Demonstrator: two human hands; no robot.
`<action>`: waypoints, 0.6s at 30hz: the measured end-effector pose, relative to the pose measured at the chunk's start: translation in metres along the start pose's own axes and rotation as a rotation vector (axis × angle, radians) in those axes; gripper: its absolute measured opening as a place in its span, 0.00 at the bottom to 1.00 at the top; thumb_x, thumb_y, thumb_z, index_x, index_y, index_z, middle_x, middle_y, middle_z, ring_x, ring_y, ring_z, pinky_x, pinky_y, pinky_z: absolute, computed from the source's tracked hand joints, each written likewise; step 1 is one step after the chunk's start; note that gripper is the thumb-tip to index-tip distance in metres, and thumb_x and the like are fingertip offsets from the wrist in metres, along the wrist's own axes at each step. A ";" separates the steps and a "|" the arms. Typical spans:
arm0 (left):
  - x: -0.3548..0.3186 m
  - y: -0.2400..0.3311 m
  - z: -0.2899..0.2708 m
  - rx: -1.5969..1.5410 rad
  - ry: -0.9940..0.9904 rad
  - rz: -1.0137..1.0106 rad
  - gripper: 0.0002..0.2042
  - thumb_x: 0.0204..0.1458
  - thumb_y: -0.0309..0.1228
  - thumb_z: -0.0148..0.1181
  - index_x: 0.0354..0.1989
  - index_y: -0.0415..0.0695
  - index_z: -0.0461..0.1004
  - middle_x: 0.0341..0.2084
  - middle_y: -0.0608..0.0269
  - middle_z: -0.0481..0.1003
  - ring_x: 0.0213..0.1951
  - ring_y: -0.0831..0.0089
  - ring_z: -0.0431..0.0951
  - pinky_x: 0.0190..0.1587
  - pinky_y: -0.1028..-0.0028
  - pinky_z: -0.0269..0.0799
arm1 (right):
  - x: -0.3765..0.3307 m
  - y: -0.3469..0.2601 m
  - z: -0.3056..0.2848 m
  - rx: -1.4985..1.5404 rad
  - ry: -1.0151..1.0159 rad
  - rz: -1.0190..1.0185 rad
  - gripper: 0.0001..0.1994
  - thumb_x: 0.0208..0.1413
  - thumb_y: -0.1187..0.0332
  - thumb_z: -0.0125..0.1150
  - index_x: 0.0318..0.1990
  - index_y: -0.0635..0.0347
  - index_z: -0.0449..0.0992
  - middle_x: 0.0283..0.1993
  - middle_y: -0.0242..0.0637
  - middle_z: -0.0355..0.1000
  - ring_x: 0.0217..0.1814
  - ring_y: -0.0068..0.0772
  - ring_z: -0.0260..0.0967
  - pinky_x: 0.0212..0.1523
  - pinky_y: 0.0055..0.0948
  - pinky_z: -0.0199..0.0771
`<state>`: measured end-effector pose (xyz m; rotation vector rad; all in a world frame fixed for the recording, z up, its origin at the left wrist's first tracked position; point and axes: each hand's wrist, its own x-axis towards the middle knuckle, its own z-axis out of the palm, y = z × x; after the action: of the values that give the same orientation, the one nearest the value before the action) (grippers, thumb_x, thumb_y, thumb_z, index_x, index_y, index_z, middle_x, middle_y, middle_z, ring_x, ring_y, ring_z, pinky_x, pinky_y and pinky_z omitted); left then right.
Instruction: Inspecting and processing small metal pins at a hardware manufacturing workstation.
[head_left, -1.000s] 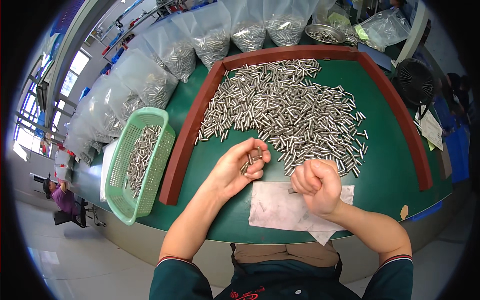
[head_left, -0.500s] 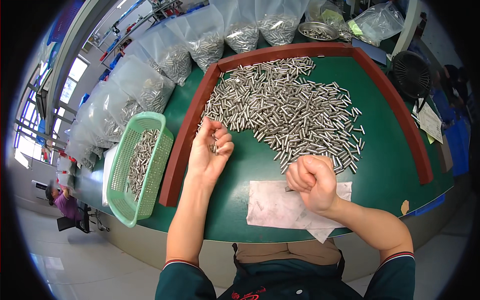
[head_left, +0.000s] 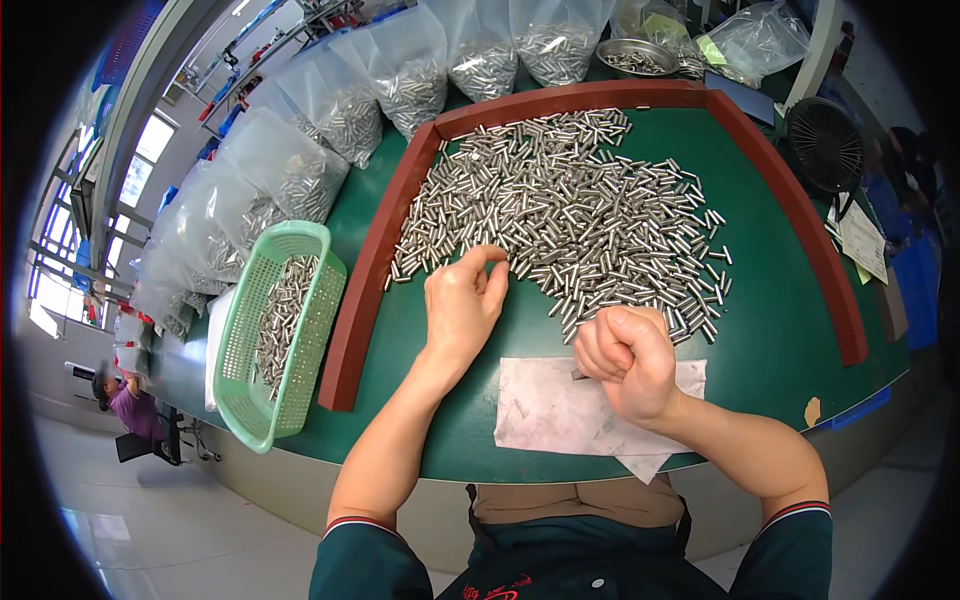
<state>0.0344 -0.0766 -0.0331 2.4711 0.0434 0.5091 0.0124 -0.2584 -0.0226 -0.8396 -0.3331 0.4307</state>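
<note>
A broad heap of short silver metal pins (head_left: 590, 220) lies on the green tabletop. At the heap's near edge is my left hand (head_left: 462, 305), palm turned down, with thumb and forefinger pinched together at the pins. Its other fingers are curled under, so what lies in the palm is hidden. My right hand (head_left: 632, 360) makes a fist above a stained white cloth (head_left: 540, 405). The dark end of a pin shows beside its curled fingers; the rest of its contents cannot be seen.
A dark red rail (head_left: 365, 290) borders the heap on the left, back and right. Left of it stands a green perforated basket (head_left: 325, 330) holding more pins. Clear bags of pins (head_left: 405, 85) line the back. A metal bowl (head_left: 637, 60) and a black fan (head_left: 823, 148) stand at back right.
My left hand has turned from palm up, with pins showing in it, to palm down, and has moved right to the heap's edge. My right fist has stayed put.
</note>
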 end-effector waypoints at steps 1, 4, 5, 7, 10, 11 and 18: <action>0.002 0.000 0.001 -0.001 -0.003 0.001 0.06 0.40 0.27 0.59 0.29 0.42 0.74 0.06 0.62 0.61 0.10 0.70 0.62 0.16 0.71 0.58 | 0.000 0.000 0.000 0.000 0.003 -0.001 0.19 0.51 0.66 0.36 0.09 0.54 0.49 0.07 0.26 0.45 0.10 0.19 0.36 0.14 0.22 0.38; 0.007 -0.002 0.007 0.021 0.040 0.110 0.06 0.39 0.28 0.61 0.27 0.42 0.74 0.09 0.59 0.65 0.12 0.67 0.65 0.17 0.71 0.60 | 0.000 0.000 0.002 0.048 0.003 0.027 0.20 0.52 0.68 0.37 0.08 0.56 0.48 0.08 0.26 0.45 0.12 0.18 0.37 0.15 0.21 0.39; 0.008 -0.002 0.010 0.004 0.057 0.128 0.06 0.39 0.28 0.61 0.27 0.42 0.74 0.09 0.58 0.65 0.12 0.67 0.65 0.17 0.71 0.60 | 0.000 0.000 0.001 0.051 0.004 0.021 0.20 0.52 0.68 0.37 0.08 0.56 0.48 0.08 0.26 0.45 0.12 0.18 0.37 0.15 0.21 0.39; 0.010 -0.007 0.013 -0.030 0.086 0.162 0.06 0.39 0.28 0.61 0.26 0.41 0.73 0.09 0.58 0.66 0.12 0.66 0.66 0.17 0.71 0.61 | 0.000 0.001 0.000 0.060 0.001 0.018 0.19 0.52 0.67 0.37 0.09 0.56 0.49 0.09 0.26 0.45 0.12 0.17 0.37 0.15 0.20 0.38; 0.011 -0.005 0.008 0.030 0.013 0.093 0.06 0.39 0.28 0.61 0.25 0.40 0.73 0.09 0.58 0.66 0.13 0.65 0.66 0.17 0.71 0.60 | 0.000 -0.002 0.000 0.066 0.010 0.020 0.19 0.52 0.67 0.38 0.09 0.56 0.49 0.09 0.26 0.45 0.12 0.17 0.37 0.15 0.20 0.38; 0.012 -0.006 0.008 0.030 0.014 0.094 0.06 0.39 0.28 0.61 0.25 0.40 0.73 0.09 0.58 0.66 0.13 0.65 0.66 0.17 0.71 0.60 | 0.000 -0.001 0.000 0.066 0.010 0.020 0.19 0.52 0.67 0.38 0.09 0.56 0.49 0.09 0.26 0.45 0.12 0.17 0.37 0.15 0.20 0.38; 0.012 -0.006 0.006 -0.074 0.050 0.064 0.04 0.40 0.26 0.59 0.25 0.40 0.73 0.07 0.63 0.62 0.11 0.75 0.63 0.16 0.75 0.58 | 0.001 -0.002 0.003 0.074 0.006 0.019 0.19 0.52 0.66 0.38 0.10 0.55 0.49 0.09 0.26 0.45 0.12 0.17 0.37 0.14 0.20 0.38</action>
<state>0.0481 -0.0737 -0.0369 2.3932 -0.0334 0.5895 0.0126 -0.2567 -0.0191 -0.7717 -0.3025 0.4556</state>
